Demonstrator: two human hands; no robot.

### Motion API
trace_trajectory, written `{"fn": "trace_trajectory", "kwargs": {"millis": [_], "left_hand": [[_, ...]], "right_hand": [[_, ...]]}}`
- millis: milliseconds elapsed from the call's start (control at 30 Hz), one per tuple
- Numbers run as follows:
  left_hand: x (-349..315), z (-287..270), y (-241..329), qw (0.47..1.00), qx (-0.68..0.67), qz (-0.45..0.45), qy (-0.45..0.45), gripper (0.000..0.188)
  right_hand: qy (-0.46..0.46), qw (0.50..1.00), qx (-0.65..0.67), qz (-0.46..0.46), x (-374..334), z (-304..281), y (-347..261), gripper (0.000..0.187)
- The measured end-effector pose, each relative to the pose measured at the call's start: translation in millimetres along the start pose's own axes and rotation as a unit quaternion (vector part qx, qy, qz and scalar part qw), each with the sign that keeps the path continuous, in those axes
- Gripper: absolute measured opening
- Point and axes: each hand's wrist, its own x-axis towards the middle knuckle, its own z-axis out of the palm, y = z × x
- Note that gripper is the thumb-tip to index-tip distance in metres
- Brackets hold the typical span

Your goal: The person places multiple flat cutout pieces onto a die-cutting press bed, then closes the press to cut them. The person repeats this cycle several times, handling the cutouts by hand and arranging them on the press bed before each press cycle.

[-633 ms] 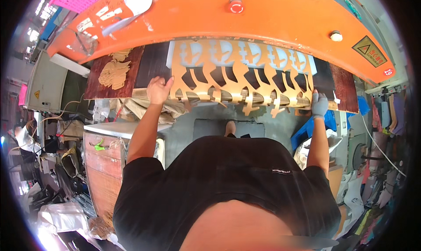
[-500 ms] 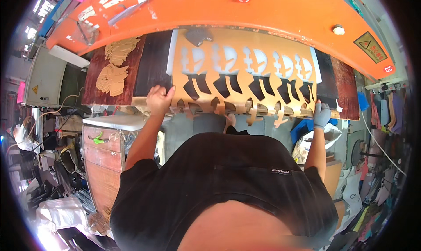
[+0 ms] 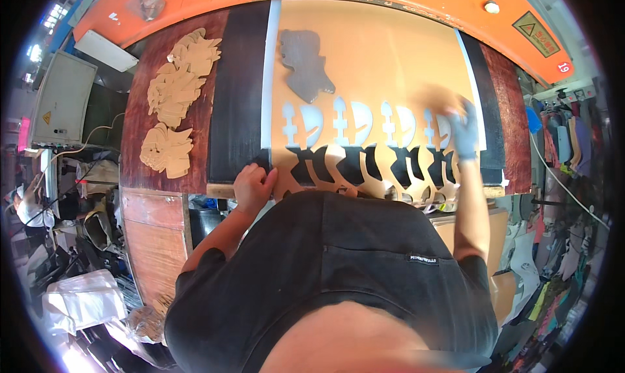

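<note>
Sheet: a wide, smooth tan sheet lies on a black board, white layer showing at both sides; rows of cut-outs along its near part.
Left hand: bare left hand at the board's front edge, by the sheet's near left corner; fingers curled together, grip on the sheet cannot be told.
Right hand: grey-gloved right hand over the sheet's right side, motion-blurred; finger spacing and contact cannot be told.
Template: dark grey, flat, irregular plate on the sheet's left part.
Offcuts: three piles of tan cut pieces, left.
</note>
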Motion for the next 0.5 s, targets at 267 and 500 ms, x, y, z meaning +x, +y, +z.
{"fn": "trace_trajectory", "kwargs": {"millis": [267, 500], "left_hand": [[94.0, 39.7, -3.2, 1.000, -0.003, 0.025, 0.010, 0.037], [89.0, 60.2, -1.9, 0.991, 0.077, -0.038, -0.103, 0.037]], "right_hand": [[-0.162, 0.914, -0.290, -0.232, -55.3, 232.2, -115.3, 0.085], [-0.138, 0.980, -0.041, -0.135, -49.0, 226.9, -95.8, 0.077]]}}
